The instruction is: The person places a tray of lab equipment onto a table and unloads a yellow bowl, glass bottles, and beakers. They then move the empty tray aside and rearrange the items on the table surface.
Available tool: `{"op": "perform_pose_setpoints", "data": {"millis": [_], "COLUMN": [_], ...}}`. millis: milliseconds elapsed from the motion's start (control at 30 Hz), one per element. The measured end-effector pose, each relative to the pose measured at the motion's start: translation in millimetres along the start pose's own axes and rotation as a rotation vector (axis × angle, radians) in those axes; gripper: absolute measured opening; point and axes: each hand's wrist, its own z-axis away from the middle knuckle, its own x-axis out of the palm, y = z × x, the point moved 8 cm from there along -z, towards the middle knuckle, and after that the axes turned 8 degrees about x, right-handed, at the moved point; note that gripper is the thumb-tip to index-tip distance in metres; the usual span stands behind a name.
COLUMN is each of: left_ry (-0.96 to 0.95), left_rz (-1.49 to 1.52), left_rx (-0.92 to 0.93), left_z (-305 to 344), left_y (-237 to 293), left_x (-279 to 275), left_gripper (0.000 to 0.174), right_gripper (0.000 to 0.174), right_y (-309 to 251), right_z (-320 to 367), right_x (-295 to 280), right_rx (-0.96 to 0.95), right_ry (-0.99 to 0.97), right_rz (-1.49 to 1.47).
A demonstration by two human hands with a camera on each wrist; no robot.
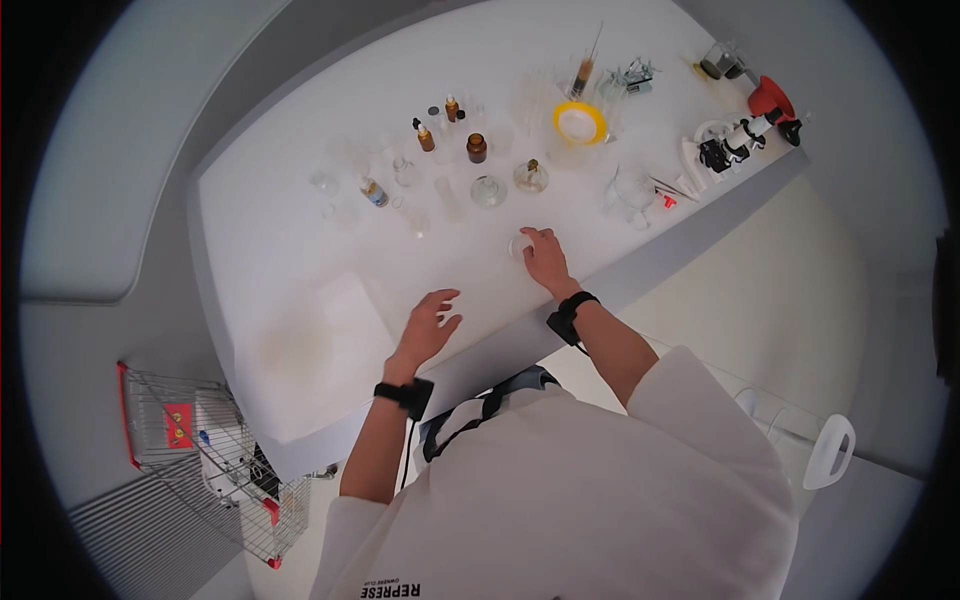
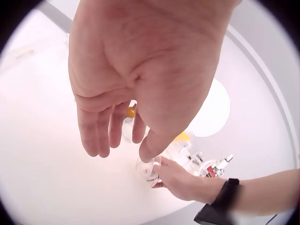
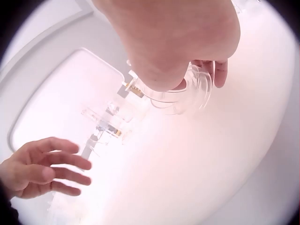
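Near the table's front edge, the right hand grips a clear glass vessel. In the right wrist view the vessel shows rounded transparent walls, with the hand around it and part of it hidden. The left wrist view also shows the glass in the right hand's fingers. Above the table, to the left, the left hand holds nothing, its fingers relaxed and apart. Its palm fills the upper part of the left wrist view.
Beyond the hands stand a round flask, a stoppered flask, a brown jar and dropper bottles. A yellow-rimmed bowl is farther back. At the right are a glass teapot-like vessel and a microscope.
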Motion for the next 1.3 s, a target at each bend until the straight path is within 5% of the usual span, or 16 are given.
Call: {"op": "perform_pose_setpoints", "data": {"millis": [267,400,467,567,767,900,1000,1100,1300], "left_ry": [0.371,0.455,0.466,0.473,0.476,0.485,0.502,0.528,0.547], "left_rz": [0.195,0.151,0.148,0.133,0.138,0.123,0.149,0.159,0.163], "left_rx": [-0.128,-0.186,-0.2,-0.204,-0.202,-0.222,-0.251,-0.244,-0.273], "left_z": [80,103,106,105,107,115,130,141,154], "left_y": [-5,-4,-3,0,0,-4,-9,-16,-21], "left_x": [-76,-93,-93,-92,-87,-85,-88,-89,-87], "left_gripper": [0.033,0.029,0.029,0.028,0.028,0.029,0.029,0.029,0.029], "right_gripper": [0.047,0.049,0.048,0.048,0.053,0.051,0.048,0.051,0.06], "right_y": [16,-28,-49,-16,-32,-46,-31,6,28], "right_z": [-9,6,13,-5,-2,0,-19,-37,-26], "right_x": [-27,-45,-35,-3,5,3,-33,-50,-60], "right_rx": [0.059,-0.028,-0.156,-0.099,-0.187,-0.264,-0.165,0.042,0.049], "right_ry": [0.069,0.126,0.006,-0.238,-0.369,-0.309,0.021,-0.044,-0.032], "right_rz": [0.034,0.163,0.423,0.402,0.295,0.268,0.238,0.439,0.496]}}
